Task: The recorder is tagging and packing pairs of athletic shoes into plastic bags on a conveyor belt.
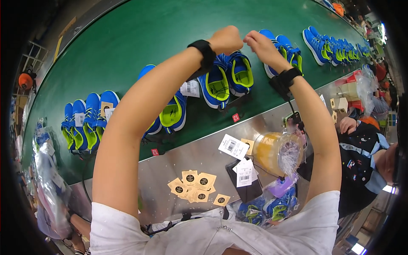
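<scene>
Over the green conveyor belt (178, 25) both my arms are stretched out, each with a black band at the wrist. My left hand (227, 39) is closed in a fist, its fingertips turned out of sight. Just right of it, my right hand (262, 46) pinches with thumb and forefinger. Anything held is too small to make out. Right below the hands stands a pair of blue sneakers (217, 83) with lime-green linings. Left of it, another blue pair (173, 111) is partly covered by my left forearm, with a white tag (190, 88) beside it.
More blue sneakers stand left (91, 117) and right (293, 51). On the metal ledge lie kraft-paper cards (199, 187), white barcode tags (233, 146), a black phone-like object (250, 191) and a roll of yellow tape (267, 151). A person (357, 157) sits to my right.
</scene>
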A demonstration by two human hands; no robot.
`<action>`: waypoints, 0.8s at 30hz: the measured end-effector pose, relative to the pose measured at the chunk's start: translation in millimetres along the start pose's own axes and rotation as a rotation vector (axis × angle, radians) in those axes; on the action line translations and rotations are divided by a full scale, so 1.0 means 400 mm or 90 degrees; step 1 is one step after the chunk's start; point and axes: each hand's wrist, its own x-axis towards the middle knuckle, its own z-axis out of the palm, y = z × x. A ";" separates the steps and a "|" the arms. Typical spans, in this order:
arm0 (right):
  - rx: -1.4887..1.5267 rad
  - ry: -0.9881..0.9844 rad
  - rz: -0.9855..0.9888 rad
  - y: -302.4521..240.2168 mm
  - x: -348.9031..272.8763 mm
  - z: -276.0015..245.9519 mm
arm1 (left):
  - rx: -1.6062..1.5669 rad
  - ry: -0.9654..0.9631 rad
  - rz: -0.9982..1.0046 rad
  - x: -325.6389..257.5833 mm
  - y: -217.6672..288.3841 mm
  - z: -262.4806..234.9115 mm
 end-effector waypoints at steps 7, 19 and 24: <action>0.563 -0.096 0.161 -0.090 -0.052 -0.022 | -0.684 -0.076 -0.183 -0.073 -0.057 -0.052; 0.496 -0.062 0.143 -0.092 -0.039 0.018 | -0.649 -0.067 -0.064 -0.118 -0.069 -0.024; 0.516 -0.078 0.137 -0.097 -0.038 0.021 | -0.629 -0.067 -0.061 -0.117 -0.074 -0.030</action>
